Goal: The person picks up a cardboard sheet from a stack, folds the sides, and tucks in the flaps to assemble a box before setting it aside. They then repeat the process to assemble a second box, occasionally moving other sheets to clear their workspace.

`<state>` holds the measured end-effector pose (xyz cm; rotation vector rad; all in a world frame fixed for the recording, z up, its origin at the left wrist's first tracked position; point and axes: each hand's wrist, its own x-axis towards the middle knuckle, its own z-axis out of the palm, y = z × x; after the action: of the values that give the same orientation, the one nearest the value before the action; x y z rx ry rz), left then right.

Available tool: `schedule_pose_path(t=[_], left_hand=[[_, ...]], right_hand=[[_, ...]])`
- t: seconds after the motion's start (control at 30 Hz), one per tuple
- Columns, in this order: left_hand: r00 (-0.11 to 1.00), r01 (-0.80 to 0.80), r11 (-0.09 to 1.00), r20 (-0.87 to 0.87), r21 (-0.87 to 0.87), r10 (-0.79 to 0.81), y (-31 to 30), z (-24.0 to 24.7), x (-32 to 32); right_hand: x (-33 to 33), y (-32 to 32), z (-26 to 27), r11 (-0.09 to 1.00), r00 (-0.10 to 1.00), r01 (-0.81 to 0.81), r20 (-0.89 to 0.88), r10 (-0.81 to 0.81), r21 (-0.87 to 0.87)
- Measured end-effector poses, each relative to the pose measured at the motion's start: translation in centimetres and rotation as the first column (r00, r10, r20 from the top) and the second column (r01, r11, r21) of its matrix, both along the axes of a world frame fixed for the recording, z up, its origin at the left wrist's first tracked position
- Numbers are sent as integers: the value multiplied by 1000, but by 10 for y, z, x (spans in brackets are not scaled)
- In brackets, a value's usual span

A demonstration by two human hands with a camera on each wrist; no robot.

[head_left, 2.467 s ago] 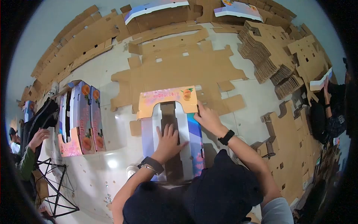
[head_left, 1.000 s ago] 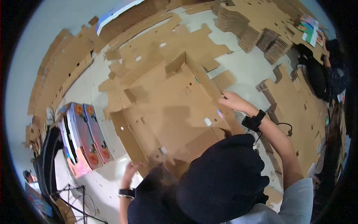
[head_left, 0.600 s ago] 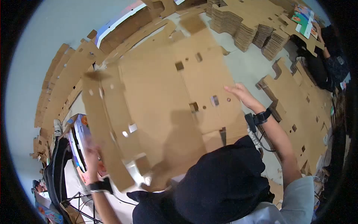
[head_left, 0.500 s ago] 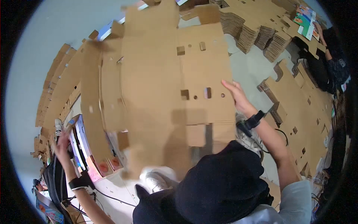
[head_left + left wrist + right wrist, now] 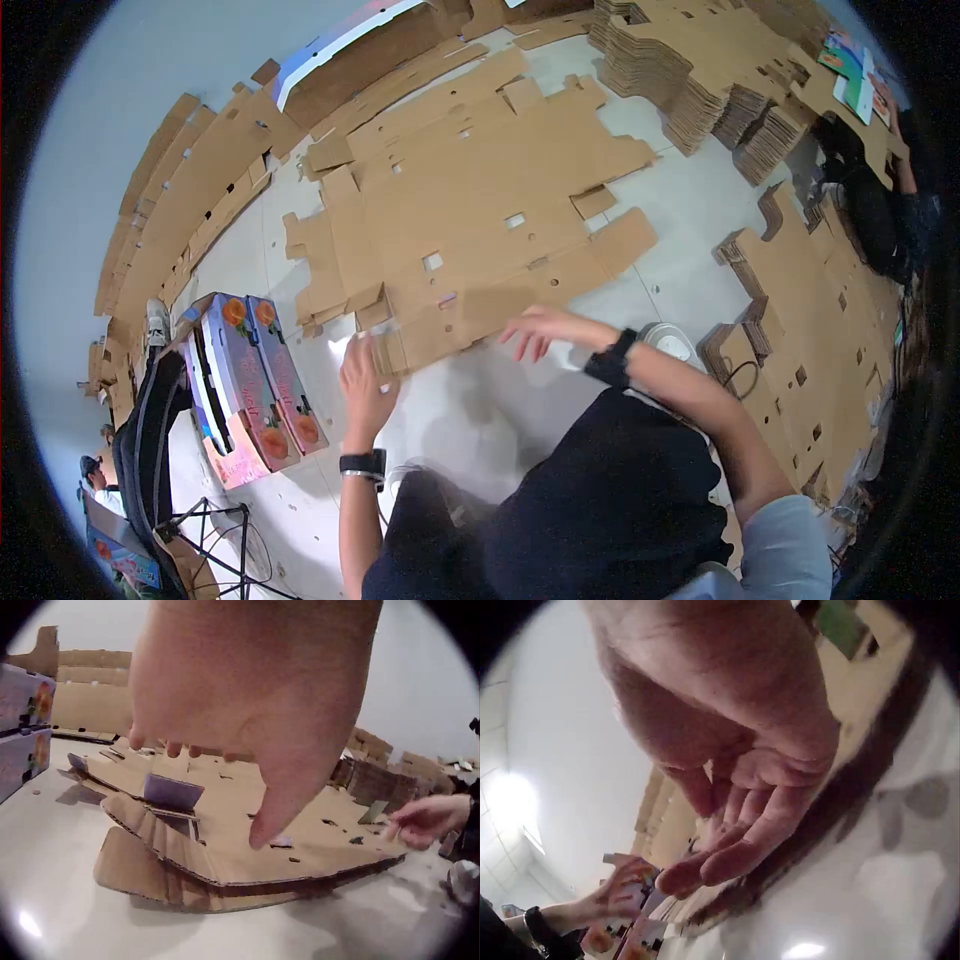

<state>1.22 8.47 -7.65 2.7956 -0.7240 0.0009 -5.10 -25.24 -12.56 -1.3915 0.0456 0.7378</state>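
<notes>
A large flat cardboard blank [image 5: 470, 230] lies brown side up on the pale floor [image 5: 480, 400]. My left hand [image 5: 362, 368] is open, its fingers spread just at the blank's near left edge. My right hand [image 5: 535, 330] hovers over the near edge with fingers extended and holds nothing. In the left wrist view the left hand [image 5: 247, 712] hangs above the cardboard blank [image 5: 225, 859], whose near flaps are slightly raised, and the right hand [image 5: 424, 821] shows at the right. The right wrist view shows my right hand [image 5: 735, 825] empty, fingers loosely curved.
Two folded printed boxes [image 5: 250, 385] lie to the left beside a black bag [image 5: 150, 430]. Stacks of cardboard blanks [image 5: 700, 70] fill the back right and more blanks [image 5: 790, 330] lie at the right. Another person [image 5: 885, 210] sits at the far right. A white round object [image 5: 668, 345] lies near my right wrist.
The printed box I pressed on is gone from in front of me. The big cardboard blank I held up in the air now lies flat on the floor, and both hands have let go.
</notes>
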Motion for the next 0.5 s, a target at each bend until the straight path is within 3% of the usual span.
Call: schedule_pose_path(t=[0.03, 0.07, 0.1, 0.13, 0.2, 0.27, 0.3, 0.37, 0.4, 0.43, 0.47, 0.5], left_hand=[[999, 30, 988, 13, 155, -32, -5, -4, 5], [1000, 29, 987, 7, 158, -30, -2, -16, 13], [999, 38, 980, -6, 194, -38, 3, -35, 24], [999, 51, 972, -18, 229, -48, 7, -47, 31], [994, 71, 943, -99, 325, -41, 12, -55, 37], [984, 92, 908, -178, 408, -19, 16, -59, 39], [985, 107, 895, -169, 433, -36, 17, -62, 38], [984, 122, 886, -172, 447, -49, 16, -70, 35], [990, 126, 888, -118, 442, -81, 14, -71, 38], [992, 128, 888, -63, 441, -111, 16, -72, 39], [975, 118, 905, 125, 409, -184, 21, -87, 41], [976, 115, 906, 121, 408, -178, 18, -81, 40]], right_hand=[[0, -17, -11, 991, 988, 137, 70, -137, 3], [-1, -34, -22, 962, 953, 271, 135, -271, 16], [-1, -52, -11, 903, 907, 352, 329, -264, -247], [-2, -71, 0, 759, 841, 455, 504, -196, -465], [-13, -114, -1, 358, 701, 566, 662, 265, -743], [-31, -145, 0, 144, 750, 454, 464, 472, -879], [-31, -150, 1, 140, 748, 449, 458, 480, -882], [-33, -158, 0, -136, 826, 263, 150, 543, -955], [-28, -162, -2, -142, 825, 257, 140, 547, -956], [-19, -166, -6, -128, 747, 357, 201, 633, -925], [-11, -169, -11, -98, 655, 453, 256, 711, -886], [-4, -169, -14, -96, 652, 450, 253, 714, -888]])
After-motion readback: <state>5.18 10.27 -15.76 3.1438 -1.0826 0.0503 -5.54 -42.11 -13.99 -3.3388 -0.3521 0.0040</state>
